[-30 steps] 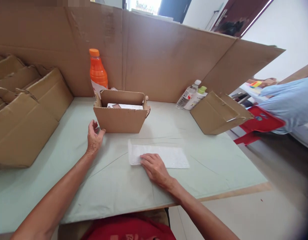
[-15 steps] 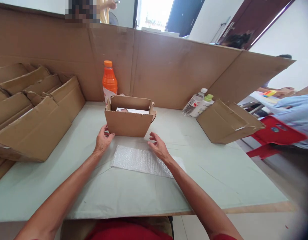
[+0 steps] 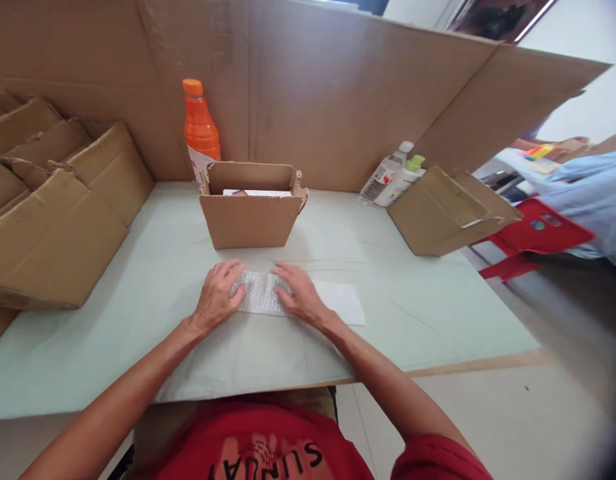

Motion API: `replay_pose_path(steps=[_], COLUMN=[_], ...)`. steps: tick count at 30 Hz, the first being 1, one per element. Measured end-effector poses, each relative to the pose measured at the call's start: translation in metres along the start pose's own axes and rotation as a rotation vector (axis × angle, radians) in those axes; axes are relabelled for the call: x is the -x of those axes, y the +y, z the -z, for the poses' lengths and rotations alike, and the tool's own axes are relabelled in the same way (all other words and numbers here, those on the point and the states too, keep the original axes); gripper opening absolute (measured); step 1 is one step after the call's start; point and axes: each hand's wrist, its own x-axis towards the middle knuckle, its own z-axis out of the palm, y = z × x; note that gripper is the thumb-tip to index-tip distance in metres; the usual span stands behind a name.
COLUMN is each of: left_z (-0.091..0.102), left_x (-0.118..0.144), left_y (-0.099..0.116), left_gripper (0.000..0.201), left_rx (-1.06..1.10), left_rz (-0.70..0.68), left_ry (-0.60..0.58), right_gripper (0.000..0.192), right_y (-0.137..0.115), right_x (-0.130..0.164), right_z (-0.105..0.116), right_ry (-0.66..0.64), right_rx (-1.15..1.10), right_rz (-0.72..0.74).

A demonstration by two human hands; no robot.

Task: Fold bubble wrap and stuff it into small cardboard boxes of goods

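Observation:
A strip of clear bubble wrap (image 3: 262, 293) lies flat on the pale green table cover, its right part smoother and whiter. On its left end rests my left hand (image 3: 219, 293), open, with the thumb apart from the stretched fingers. My right hand (image 3: 301, 293) lies across the middle of the strip, also open, thumb and fingers spread. Both palms cover parts of the wrap. Just beyond the hands stands an open cardboard box (image 3: 251, 220), apart from them, with flat white items (image 3: 258, 193) showing inside it.
Several open cardboard boxes (image 3: 73, 213) crowd the left side. An orange bottle (image 3: 202, 127) stands behind the middle box. At right are a clear bottle (image 3: 387, 175), a white bottle with green cap (image 3: 401, 183) and a tilted cardboard box (image 3: 453, 213). A cardboard wall (image 3: 338, 93) closes off the back.
My hands have come back from the box's sides and down onto the bubble wrap. The view has tilted downward. The box stays on the table.

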Motion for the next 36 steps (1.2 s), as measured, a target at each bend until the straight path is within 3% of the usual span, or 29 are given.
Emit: replay_pose_path(steps=[2,4,11,15,18,21,27,32,36], left_z=[-0.004,-0.007,-0.007,-0.005,0.000,0.008,0.021,0.007,-0.010], left_x=[0.009,0.013,0.016,0.021,0.022,0.016,-0.023,-0.060,-0.072], left_y=[0.005,0.005,0.005,0.010,0.009,0.002,-0.024,-0.043,-0.047], left_gripper=[0.034,0.028,0.025,0.021,0.022,0.035,0.069,0.078,0.071], left_rx=[-0.011,-0.012,-0.010,0.016,0.047,0.090,0.227,0.362,0.410], left_rz=[-0.045,-0.055,-0.024,-0.010,0.028,0.121,0.381,0.490,0.495], left_ry=[-0.092,-0.127,-0.094,-0.067,-0.018,0.098,0.342,0.433,0.449], right_gripper=[0.041,0.037,0.032,0.032,0.031,0.031,0.045,0.060,0.066], right_y=[-0.012,-0.007,0.068,0.079,0.077,0.073,0.074,0.075,0.075], right_x=[0.017,0.039,0.129,0.141,0.126,0.098,0.009,-0.061,-0.073], right_z=[-0.005,0.002,0.070,0.079,0.074,0.069,0.053,0.027,0.006], right_ry=[-0.136,-0.169,0.193,0.323,0.316,0.281,0.180,0.105,0.060], right_rx=[0.056,0.107,0.375,0.404,0.343,0.194,-0.048,-0.153,-0.220], right_rz=[0.065,0.049,-0.321,-0.339,-0.289,-0.237,-0.153,-0.122,-0.104])
